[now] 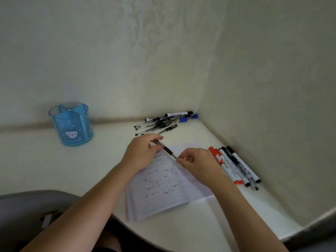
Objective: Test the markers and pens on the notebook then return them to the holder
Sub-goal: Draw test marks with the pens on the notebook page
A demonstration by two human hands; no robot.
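Left hand (143, 151) grips pen (166, 150) by the barrel; right hand (196, 161) pinches its tip end. Pen judged light, rigid, smooth; the rubber grip offers best hold. Notebook (163, 188) lies beneath both hands; holder (71, 124) stands well left of the left hand.

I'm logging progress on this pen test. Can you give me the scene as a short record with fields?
left hand: grips black pen by its barrel
right hand: pinches the same pen's tip end
notebook: open under both hands, page full of small marks
holder: blue, upright, far left, no pens sticking out
pen pile: loose at the back wall
markers: row right of the notebook
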